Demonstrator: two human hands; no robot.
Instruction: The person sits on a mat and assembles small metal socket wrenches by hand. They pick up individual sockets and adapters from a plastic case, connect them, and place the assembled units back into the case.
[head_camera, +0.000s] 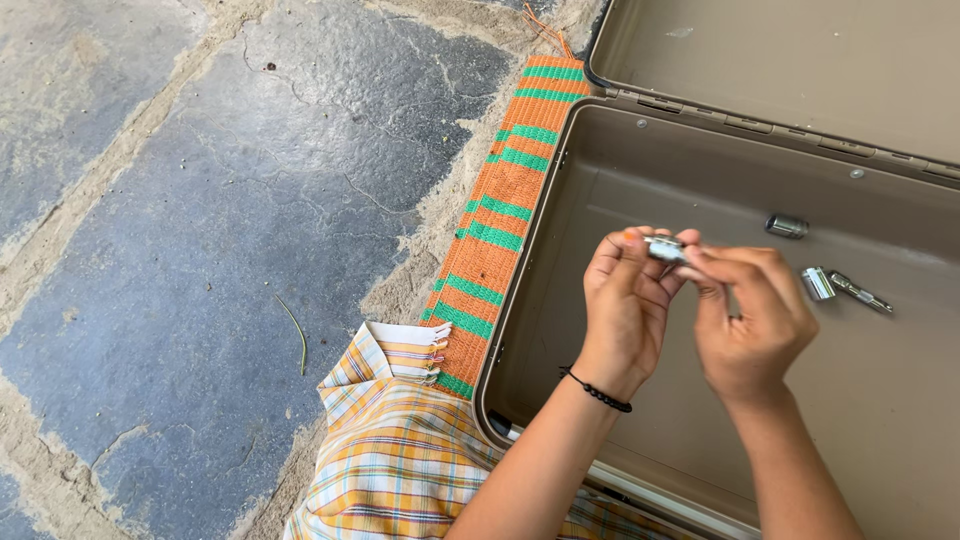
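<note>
Both hands are raised over an open tan plastic case (560, 300). My left hand (625, 305) and my right hand (750, 320) pinch the same small silver metal socket (664, 248) between their fingertips, the left from the left end, the right from the right end. A black cord bracelet circles my left wrist. On the case floor lie a loose silver socket (787, 226) farther back, and another socket (818, 284) beside a slim silver bit (860, 293) just right of my right hand.
The case lid (800, 60) stands open at the back. An orange mat with green stripes (500, 220) lies under the case's left side. Plaid cloth (400, 450) covers my lap below. Grey stone paving (200, 220) spreads to the left.
</note>
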